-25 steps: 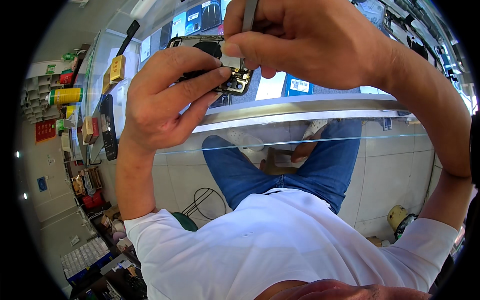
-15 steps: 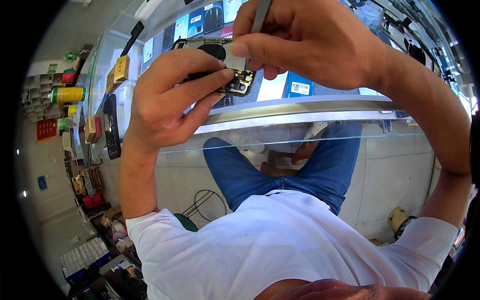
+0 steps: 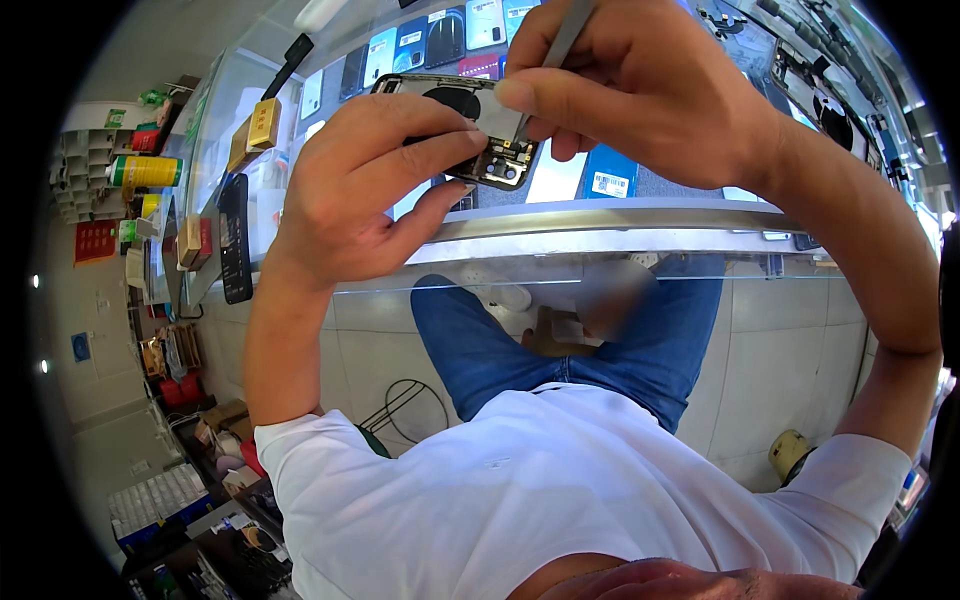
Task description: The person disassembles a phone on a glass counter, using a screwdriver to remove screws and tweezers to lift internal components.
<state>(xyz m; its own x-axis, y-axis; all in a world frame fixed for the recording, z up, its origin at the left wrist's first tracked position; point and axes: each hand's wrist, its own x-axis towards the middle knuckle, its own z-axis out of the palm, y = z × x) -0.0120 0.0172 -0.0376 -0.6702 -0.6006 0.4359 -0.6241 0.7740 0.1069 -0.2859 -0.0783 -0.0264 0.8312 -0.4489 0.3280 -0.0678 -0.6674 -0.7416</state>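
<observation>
An opened phone, its inner board and camera module showing, is held above the glass display case by my left hand; the fingers are curled over its lower left part and hide some of it. My right hand pinches a slim grey metal tool, which looks like tweezers or a pry tool, angled down to the board near the camera end, where the tool's tip is small to see. The thumb of that hand is beside the phone's upper edge.
Under the glass lie rows of phones. At left stand yellow boxes, a yellow can and a black slab; phone parts sit at right. Below are my legs, tiled floor and a wire stool.
Both hands, the phone and the tool appear further right in the picture, as does much of the surrounding case, so the view has shifted slightly. The grips look the same.
</observation>
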